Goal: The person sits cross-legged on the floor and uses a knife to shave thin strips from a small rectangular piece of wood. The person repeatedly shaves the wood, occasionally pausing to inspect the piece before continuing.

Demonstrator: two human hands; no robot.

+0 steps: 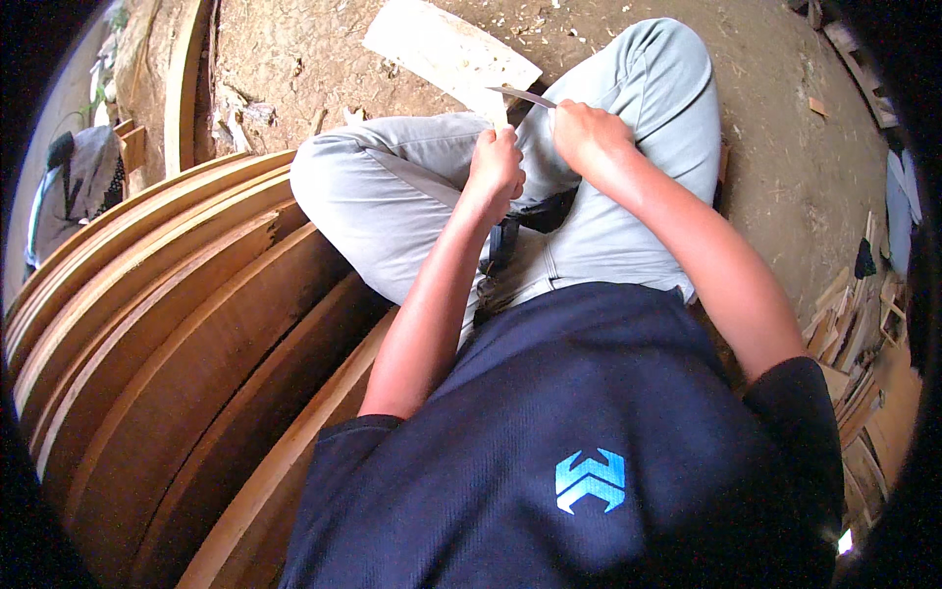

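My left hand (497, 167) is closed around a small pale piece of wood (504, 116), whose end sticks up above the fingers. My right hand (587, 137) grips a knife, its handle hidden in the fist. The knife's thin blade (526, 95) points left and crosses at the upper end of the wood piece; whether it touches cannot be made out. Just beyond both hands a pale flat board (442, 47) lies on the ground, with small shavings on its near end. Both hands are above my crossed legs in light grey trousers (392, 196).
Long wooden planks (186, 324) lie side by side at my left. Shavings dot the dirt floor (785, 177) ahead. A pile of wood scraps (863, 363) is at the right edge. Some dark cloth (88, 177) sits at the far left beside an upright-looking timber (183, 88).
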